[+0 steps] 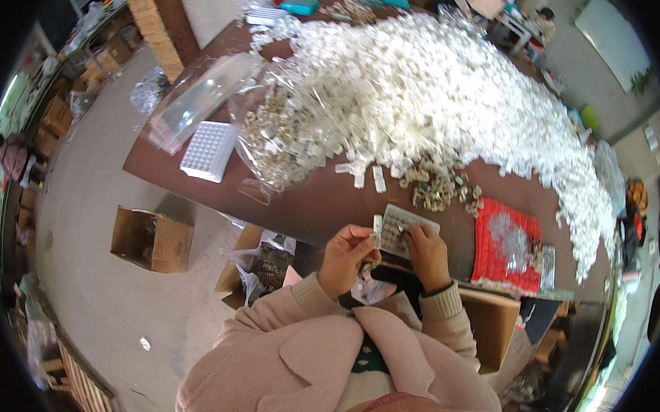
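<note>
Here we are at the lower middle of the frame, and a small white piece (377, 229) stands between thumb and fingers of the left hand (347, 255), pinched firmly. We'd guess it's held by the edge to leave its face clear. Right beside it, just left of centre-right, lies a pale tray (413, 216) with rows of little round items, and the right hand (429, 256) dips its fingertips over it; whether they grasp anything, we can't tell. The tray sits at the table's near edge, presumably for short reach.

Moving outward, we meet a heap of small metallic parts (432, 190) above the tray, near enough to reach easily. To the right, a red cloth (484, 246) carries a crumpled clear bag (511, 240), perhaps to keep it apart. Across the top sprawls a huge mound of white pieces (438, 85); left of it we see a bulging plastic bag (277, 141) and a white stack of trays (209, 151).

As for room, we have a bare strip of brown table (307, 214) left of the tray and another toward the red cloth. Upward the heap crowds us; downward the edge drops off close to both wrists, with an open carton (491, 321) below right.
</note>
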The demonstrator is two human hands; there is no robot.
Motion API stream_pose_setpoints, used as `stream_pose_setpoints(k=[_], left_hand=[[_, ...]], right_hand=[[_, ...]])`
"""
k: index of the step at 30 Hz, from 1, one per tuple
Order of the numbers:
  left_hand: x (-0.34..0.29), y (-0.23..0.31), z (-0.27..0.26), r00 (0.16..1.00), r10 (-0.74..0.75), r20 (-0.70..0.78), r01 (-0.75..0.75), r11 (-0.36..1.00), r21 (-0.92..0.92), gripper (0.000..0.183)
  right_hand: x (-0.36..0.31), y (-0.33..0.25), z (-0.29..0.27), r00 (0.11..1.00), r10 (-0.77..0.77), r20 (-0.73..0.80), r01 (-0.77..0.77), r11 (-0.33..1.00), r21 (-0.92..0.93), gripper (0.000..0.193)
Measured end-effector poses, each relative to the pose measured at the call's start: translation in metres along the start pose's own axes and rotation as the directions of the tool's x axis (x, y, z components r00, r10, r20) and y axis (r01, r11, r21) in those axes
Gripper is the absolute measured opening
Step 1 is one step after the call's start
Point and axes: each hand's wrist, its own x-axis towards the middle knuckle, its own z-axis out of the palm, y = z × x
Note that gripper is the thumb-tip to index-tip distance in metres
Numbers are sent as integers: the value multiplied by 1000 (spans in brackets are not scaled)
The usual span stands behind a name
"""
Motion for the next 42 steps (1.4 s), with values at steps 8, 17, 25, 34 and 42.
stream_pose_setpoints(k=[8, 17, 25, 34, 42], left_hand=[[3, -4, -4, 997, 53, 58, -56, 997, 47, 10], [5, -6, -4, 996, 17, 82, -20, 999, 40, 13], [6, -7, -8, 998, 6, 58, -9, 999, 47, 15], [8, -5, -2, 988, -8, 157, 14, 999, -36, 17], [6, -9, 13, 982, 137, 131, -140, 990, 9, 16]], right_hand=[[-6, 14, 4, 984, 57, -170, -32, 989, 147, 10], [0, 7, 7, 989, 17, -146, 3, 991, 133, 14], [0, 9, 9, 997, 17, -77, -13, 999, 53, 14], [0, -25, -12, 972, -56, -230, 119, 956, 269, 29], [-4, -60, -29, 958, -201, -203, 225, 969, 103, 46]])
